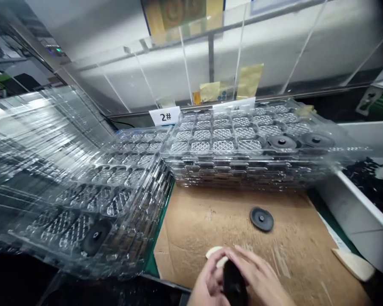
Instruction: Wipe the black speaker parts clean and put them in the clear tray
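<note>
Plainly, the main hazard lies with the black oval part, which stands almost on edge between the person's two hands at six o'clock, above the cardboard sheet. It could twist out or drop if one side lets go early, since the fingers seem to steady it mostly along its rim and a smooth surface would offer little friction. A fall could send it against the loose black disc, which lies on the cardboard at one o'clock from the hands, or scuff it on the creased surface. A forward sweep of the right forearm could also knock that disc aside. Farther off, the left tray stack at ten o'clock and the far tray stack at twelve are thin clear plastic; a bumped corner might shift their layers and jolt the discs seated in the upper trays.

As for the grip, the left hand is curled, thumb and fingers closed in around the part's near-left side. The right hand is barely open, its fingers laid long across the top and right side, so both share the hold; the exact contact underneath is hidden. A cream-coloured piece shows just beyond the left fingers, and whether they touch it cannot be told.
</note>
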`<state>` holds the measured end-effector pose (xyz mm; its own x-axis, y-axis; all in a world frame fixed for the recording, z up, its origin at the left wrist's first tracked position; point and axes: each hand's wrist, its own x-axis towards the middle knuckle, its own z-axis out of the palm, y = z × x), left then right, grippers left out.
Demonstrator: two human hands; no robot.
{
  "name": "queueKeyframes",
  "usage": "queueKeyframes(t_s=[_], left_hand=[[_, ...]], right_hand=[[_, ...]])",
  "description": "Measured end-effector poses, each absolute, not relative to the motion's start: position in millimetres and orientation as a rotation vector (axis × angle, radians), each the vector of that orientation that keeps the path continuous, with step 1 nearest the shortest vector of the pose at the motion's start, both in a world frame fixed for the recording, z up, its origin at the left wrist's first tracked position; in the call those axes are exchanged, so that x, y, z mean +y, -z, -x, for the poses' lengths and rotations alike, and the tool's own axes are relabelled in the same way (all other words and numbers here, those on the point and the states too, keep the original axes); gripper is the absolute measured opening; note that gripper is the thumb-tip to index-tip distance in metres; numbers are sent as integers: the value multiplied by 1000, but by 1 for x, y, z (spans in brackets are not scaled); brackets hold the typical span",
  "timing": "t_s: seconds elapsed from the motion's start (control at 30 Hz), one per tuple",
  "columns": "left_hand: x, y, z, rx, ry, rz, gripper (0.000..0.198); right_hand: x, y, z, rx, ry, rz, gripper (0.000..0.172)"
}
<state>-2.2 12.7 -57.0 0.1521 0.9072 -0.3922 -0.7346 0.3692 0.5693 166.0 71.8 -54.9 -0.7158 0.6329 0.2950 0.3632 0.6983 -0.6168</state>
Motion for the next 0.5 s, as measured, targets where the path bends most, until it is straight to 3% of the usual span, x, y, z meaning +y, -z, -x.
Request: queueKeyframes(t_s=[0.1,0.23,0.5], left_hand=[[3,50,17,741,-1336,-162,53],[-6,43,38,766,-1498,-77,45],[-13,43,55,789,-1536,67,38]], right_hand=[[75,46,-151,-2404,-693,899,56],[79,69,-125,-2509,-637,1143,44],[76,101,-109,-2537,-661,1054,38]])
